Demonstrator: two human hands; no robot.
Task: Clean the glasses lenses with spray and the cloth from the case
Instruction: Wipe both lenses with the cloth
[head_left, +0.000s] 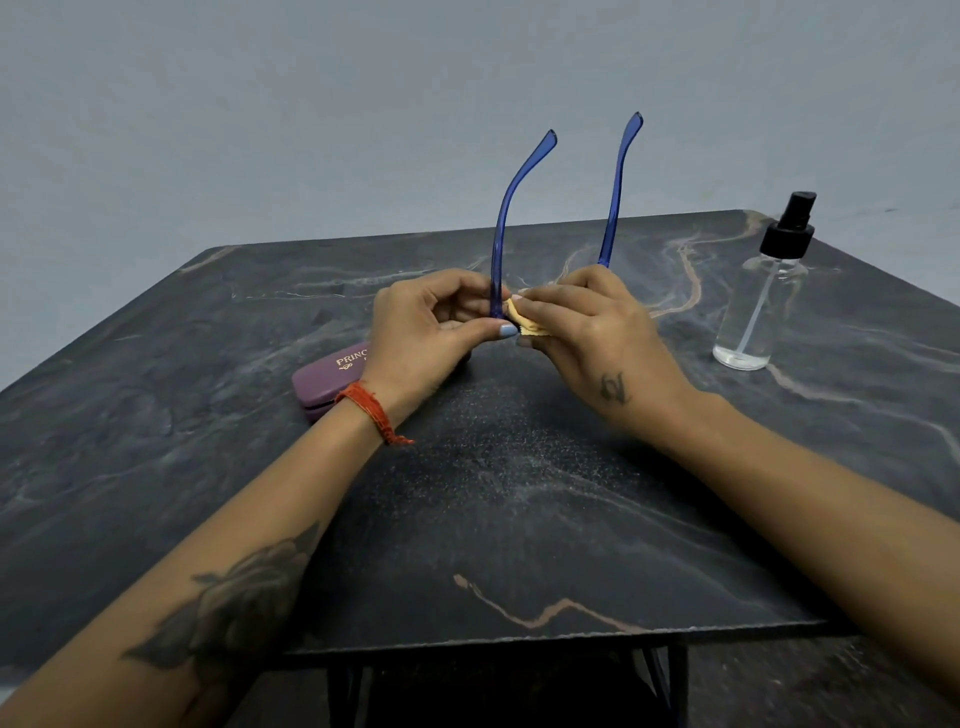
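Observation:
Blue-framed glasses (506, 218) are held above the table's middle, both temples pointing up and away. My left hand (431, 332) pinches the frame at its left end, near the hinge. My right hand (597, 332) pinches a small yellow cloth (524, 321) against the lens area. The lenses themselves are hidden behind my fingers. A clear spray bottle (761, 301) with a black pump top stands upright on the right, apart from both hands. The purple glasses case (327, 382) lies closed on the table under my left wrist.
A dark marble-patterned table (493, 519) fills the view, its front edge near the bottom and black legs below it. A plain grey wall rises behind the far edge.

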